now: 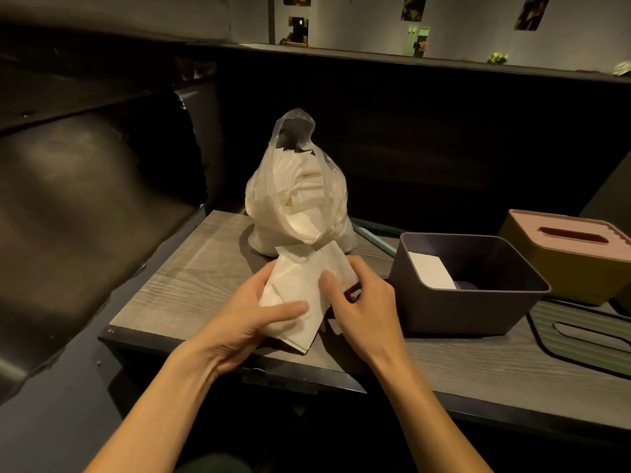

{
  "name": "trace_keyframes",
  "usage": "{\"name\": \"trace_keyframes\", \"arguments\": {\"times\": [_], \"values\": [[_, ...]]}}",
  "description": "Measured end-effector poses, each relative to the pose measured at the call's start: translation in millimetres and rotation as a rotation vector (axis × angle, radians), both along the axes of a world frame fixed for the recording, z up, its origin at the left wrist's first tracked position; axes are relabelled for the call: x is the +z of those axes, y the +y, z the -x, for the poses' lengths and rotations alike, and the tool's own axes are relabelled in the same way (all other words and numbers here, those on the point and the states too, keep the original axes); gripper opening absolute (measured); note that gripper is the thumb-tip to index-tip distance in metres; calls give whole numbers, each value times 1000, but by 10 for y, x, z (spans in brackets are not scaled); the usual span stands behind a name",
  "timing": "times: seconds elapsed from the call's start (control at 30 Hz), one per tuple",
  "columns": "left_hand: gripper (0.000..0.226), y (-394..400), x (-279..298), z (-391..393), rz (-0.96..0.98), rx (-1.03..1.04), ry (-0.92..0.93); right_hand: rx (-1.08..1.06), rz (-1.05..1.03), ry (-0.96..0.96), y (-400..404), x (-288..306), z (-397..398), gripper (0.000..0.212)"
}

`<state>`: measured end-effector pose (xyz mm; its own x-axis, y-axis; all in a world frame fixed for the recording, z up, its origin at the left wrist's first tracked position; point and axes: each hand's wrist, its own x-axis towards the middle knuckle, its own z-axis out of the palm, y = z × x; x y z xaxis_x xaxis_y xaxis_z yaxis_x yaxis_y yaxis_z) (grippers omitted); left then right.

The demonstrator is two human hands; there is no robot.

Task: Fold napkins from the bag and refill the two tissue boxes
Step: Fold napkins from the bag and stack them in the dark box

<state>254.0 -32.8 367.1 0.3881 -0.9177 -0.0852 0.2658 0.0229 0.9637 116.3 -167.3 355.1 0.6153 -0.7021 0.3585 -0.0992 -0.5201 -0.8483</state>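
Your left hand [246,322] and right hand [358,302] both grip a white napkin [300,285] above the worktop [191,268], in front of the bag [300,196], left of the open dark box [467,285].

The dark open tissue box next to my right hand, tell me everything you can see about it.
The dark open tissue box is a rectangular tub with rounded corners, dark purple-grey and matte, plastic by the look of it. Its lid is off, so the inside shows. It stands upright on the wood-grain table, right of the right hand, which does not plainly touch it. Inside lies one white folded napkin, leaning against the near-left inner wall; the rest of the floor is dark. A yellow box with a pink lid stands close behind it.
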Motion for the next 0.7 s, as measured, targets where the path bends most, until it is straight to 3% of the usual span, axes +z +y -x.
{"name": "trace_keyframes", "arguments": {"times": [0.1, 0.27, 0.4, 0.5, 0.63, 0.7], "values": [[78, -23, -36, 4, -5, 9, -110, -103, 88, -89, -36, 2, 14, 12], [78, -12, -57, -6, 68, -27, -59, -217, 168, -425, 65, 66, 79, 14], [75, -7, -64, -10, 63, 3, -34, -207, 45, -617, 116, 102, 148, 13], [70, -7, -48, 5, 72, -12, -16, -91, 35, -432, 100, 62, 138, 15], [39, -17, 37, 62, 101, -28, 211, -69, 367, -64, 90, -32, 16, 20], [40, -19, 23, 76, 87, -56, 139, -83, 435, -20, 100, -17, -10, 24]]}}
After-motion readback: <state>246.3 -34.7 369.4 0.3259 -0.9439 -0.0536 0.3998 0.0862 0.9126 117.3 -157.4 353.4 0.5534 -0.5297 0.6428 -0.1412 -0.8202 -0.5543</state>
